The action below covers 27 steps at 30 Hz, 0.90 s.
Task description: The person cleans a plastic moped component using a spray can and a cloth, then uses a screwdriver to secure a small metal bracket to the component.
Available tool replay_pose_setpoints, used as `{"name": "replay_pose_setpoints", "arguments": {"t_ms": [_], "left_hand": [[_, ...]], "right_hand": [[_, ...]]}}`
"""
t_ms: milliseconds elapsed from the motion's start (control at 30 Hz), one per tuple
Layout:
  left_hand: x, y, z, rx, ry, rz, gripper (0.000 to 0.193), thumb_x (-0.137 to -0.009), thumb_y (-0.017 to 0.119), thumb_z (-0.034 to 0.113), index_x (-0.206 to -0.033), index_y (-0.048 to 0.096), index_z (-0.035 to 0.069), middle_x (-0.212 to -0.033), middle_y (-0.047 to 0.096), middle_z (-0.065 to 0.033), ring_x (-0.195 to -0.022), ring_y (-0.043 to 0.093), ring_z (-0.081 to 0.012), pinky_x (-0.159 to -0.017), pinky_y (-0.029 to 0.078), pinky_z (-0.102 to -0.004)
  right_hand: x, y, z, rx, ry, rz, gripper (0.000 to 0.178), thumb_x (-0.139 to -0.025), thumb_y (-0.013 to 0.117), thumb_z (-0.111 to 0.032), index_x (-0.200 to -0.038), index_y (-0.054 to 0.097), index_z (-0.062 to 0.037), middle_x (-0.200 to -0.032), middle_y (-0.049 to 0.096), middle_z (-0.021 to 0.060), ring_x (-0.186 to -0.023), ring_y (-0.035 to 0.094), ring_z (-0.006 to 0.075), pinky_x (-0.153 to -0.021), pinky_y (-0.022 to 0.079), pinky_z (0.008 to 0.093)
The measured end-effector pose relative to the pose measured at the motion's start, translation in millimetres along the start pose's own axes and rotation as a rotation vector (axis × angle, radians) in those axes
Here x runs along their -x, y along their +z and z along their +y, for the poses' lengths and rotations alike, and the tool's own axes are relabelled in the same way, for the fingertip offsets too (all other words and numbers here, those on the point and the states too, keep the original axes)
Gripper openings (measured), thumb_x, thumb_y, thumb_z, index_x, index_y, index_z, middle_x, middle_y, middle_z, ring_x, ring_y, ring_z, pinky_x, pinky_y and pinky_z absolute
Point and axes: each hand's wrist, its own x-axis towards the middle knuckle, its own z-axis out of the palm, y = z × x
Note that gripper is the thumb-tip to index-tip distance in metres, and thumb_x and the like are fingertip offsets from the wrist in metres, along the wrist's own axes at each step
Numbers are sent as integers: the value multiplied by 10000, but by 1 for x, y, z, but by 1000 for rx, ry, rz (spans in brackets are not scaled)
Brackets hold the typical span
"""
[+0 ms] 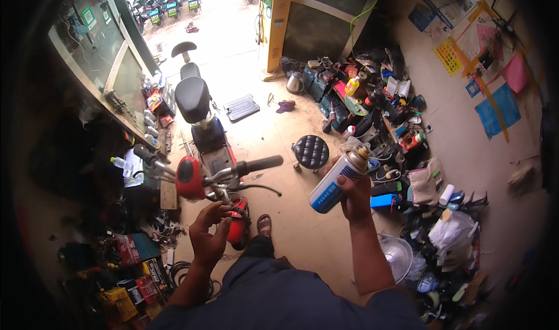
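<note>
My right hand (353,191) grips a white and blue spray can (329,188), tilted with its brassy nozzle end up and to the right. The fingers on the can's far side are hidden. My left hand (211,232) is raised with bent fingers apart, nothing in it, near the front of a red electric scooter (191,177). The scooter stands in front of me, its black handlebar grip (263,164) and brake lever reaching right, its black seat (192,99) farther off. Below the handlebar shows the red front fender (237,228), close to my left hand.
A round black stool (311,152) stands right of the scooter. Piled tools and bottles (355,97) line the right wall, with a metal bowl (397,256) nearer me. Boxes (135,289) crowd the left. A yellow cabinet (273,30) stands by the doorway; a grey panel (241,107) lies on the floor.
</note>
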Motion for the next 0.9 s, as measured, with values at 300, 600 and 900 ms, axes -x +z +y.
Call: {"name": "replay_pose_setpoints", "arguments": {"t_ms": [300, 600, 900], "left_hand": [[-139, 154, 48, -265, 205, -352, 685, -788, 899, 99, -1397, 593, 29, -1316, 693, -191, -1203, 696, -337, -963, 581, -409], [-227, 272, 3, -198, -185, -207, 829, -822, 896, 244, -1492, 463, 16, -1271, 666, -213, -1168, 681, -350, -1007, 537, -419], [-291, 268, -21, -228, -415, 301, 791, -776, 901, 269, -1398, 495, -4, -1198, 647, -214, -1101, 670, -388, -943, 537, -457]], "right_hand": [[-114, -7, -13, -76, 80, -48, 670, -830, 818, -43, -1428, 516, -39, -1235, 675, 126, -1159, 670, 236, -1020, 537, 399], [-248, -34, 29, 101, 240, -181, 678, -949, 831, -208, -1476, 455, -6, -1250, 616, 80, -1157, 602, 157, -1020, 497, 317], [-374, 20, 64, 165, 265, -604, 959, -964, 802, -184, -1646, 150, -13, -1441, 566, 195, -1253, 623, 251, -1052, 532, 382]]}}
